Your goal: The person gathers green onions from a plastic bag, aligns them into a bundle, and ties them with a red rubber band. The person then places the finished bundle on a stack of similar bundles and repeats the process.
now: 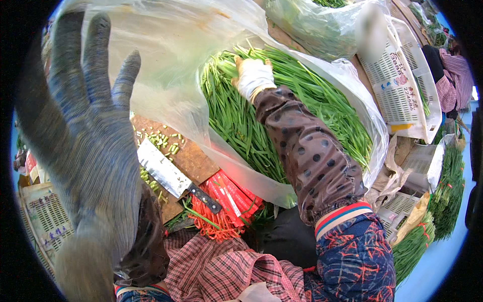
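My left hand (102, 139), in a grey-blue knit glove, is raised close to the camera with its fingers spread and nothing in it. My right hand (256, 77), in a white glove with bare-looking fingertips, rests on a heap of long green leafy stalks, like garlic chives (317, 102), inside a clear plastic bag (158, 49); whether it grips any is not clear. A cleaver (164, 168) with a dark handle lies on a brown wooden board (188, 158) among cut stalk ends (173, 148). Beside it is a bunch of red printed ties (226, 200).
White plastic crates (396, 90) with writing stand at the right; another crate (45, 215) is at the lower left. Tied green bundles (415, 241) lie at the lower right. A second filled bag (313, 30) is at the top. Part of another person (454, 75) shows at the far right.
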The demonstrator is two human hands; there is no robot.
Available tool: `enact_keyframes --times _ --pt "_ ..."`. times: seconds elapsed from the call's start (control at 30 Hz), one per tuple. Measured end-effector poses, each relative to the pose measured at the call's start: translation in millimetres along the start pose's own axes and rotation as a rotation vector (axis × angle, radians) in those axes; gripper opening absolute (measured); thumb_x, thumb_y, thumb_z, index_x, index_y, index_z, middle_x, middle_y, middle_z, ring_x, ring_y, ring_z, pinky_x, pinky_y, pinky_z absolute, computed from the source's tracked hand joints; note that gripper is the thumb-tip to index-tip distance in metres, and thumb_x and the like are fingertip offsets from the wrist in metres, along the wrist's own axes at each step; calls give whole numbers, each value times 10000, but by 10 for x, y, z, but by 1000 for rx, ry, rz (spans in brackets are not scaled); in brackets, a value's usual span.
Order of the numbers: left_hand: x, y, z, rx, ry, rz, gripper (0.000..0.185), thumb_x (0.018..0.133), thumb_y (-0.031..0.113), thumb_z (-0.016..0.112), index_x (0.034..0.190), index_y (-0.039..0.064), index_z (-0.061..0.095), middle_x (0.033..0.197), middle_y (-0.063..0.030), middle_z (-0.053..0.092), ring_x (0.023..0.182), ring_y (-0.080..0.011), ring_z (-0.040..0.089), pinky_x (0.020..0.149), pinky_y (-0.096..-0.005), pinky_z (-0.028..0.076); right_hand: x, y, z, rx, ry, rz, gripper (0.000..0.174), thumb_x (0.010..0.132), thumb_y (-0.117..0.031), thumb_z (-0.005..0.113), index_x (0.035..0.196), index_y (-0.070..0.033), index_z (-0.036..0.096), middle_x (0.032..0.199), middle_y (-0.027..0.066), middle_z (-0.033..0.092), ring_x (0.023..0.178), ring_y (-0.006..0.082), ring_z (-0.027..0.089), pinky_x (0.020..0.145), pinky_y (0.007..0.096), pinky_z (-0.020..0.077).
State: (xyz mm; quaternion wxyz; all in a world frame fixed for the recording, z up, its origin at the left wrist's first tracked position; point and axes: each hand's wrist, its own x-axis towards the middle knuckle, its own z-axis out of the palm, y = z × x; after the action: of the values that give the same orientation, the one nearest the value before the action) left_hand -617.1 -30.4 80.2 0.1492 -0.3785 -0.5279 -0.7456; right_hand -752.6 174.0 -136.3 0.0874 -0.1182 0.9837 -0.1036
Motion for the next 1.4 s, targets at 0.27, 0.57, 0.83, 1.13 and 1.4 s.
enact_keyframes --times 0.27,0.57,0.83,1.13,1.4 --pt "-143 -54 -298 281 169 -83 1208 764 862 529 1585 41 193 1631 -220 194 1493 -418 211 1170 -608 223 378 753 -556 167 24 212 581 909 -388 690 1405 -111 566 1238 193 680 1122 328 663 1004 374 491" --pt "-672 -569 -1420 985 323 -517 1188 773 849 533 1575 32 214 1623 -221 214 1490 -409 226 1172 -593 229 437 909 -517 243 -12 220 669 868 -425 747 1355 4 584 1234 209 681 1105 290 666 989 348 488" --pt "-1312 -1357 -2299 1473 82 -1015 1171 781 837 536 1567 24 233 1616 -221 233 1487 -400 240 1173 -580 234 683 684 -86 103 -282 190 779 881 -519 652 1517 -132 421 1461 199 519 1324 340 524 1117 389 397" --pt "-1470 -1613 -2436 1538 36 -1089 1151 791 824 540 1557 14 253 1608 -222 254 1483 -391 256 1175 -565 239 689 752 -72 136 -386 274 748 913 -620 561 1501 -167 462 1480 158 515 1363 317 491 1135 398 364" --pt "-1377 -971 -2416 1396 272 -848 1134 799 812 543 1549 6 272 1602 -223 272 1480 -383 270 1177 -551 244 665 517 -179 513 -186 124 696 919 -532 519 1476 -115 499 1464 187 528 1323 304 527 1124 339 362"
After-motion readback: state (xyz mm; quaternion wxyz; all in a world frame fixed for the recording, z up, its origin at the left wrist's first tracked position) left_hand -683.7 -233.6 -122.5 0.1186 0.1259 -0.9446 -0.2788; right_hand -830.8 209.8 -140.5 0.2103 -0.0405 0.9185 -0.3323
